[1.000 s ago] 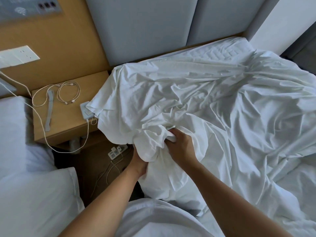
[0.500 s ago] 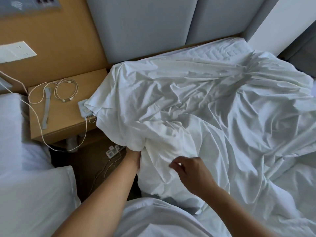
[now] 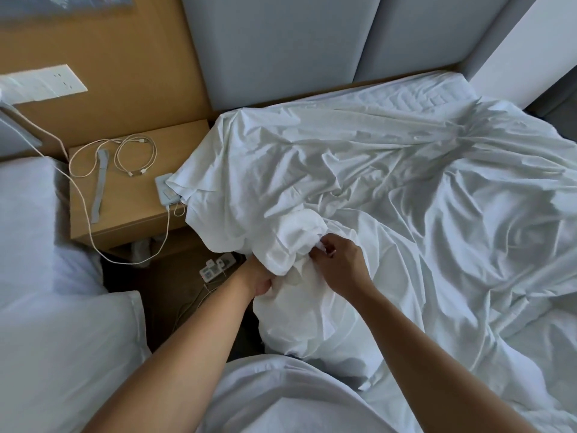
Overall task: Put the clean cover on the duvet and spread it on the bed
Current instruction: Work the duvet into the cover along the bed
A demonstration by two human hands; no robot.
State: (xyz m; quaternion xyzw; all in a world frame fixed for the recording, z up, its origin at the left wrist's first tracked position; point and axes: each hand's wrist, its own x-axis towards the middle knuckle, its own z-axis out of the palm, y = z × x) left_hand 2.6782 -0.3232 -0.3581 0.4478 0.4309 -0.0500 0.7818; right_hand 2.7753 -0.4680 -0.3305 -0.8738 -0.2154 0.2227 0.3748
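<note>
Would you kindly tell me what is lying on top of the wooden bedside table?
Coiled white cables, a grey strap and a white charger, its right side hidden under the white cover's corner.

Grey padded headboard point(image 3: 281, 42) beside wooden wall panel point(image 3: 140, 73) and nightstand point(image 3: 134, 207).

The right hand point(image 3: 342, 265) now pinches the cover point(image 3: 343, 170) again.

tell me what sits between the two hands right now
In the head view, only a bunched fold of the white duvet cover lies between the left hand and right hand; both grip it.
</note>
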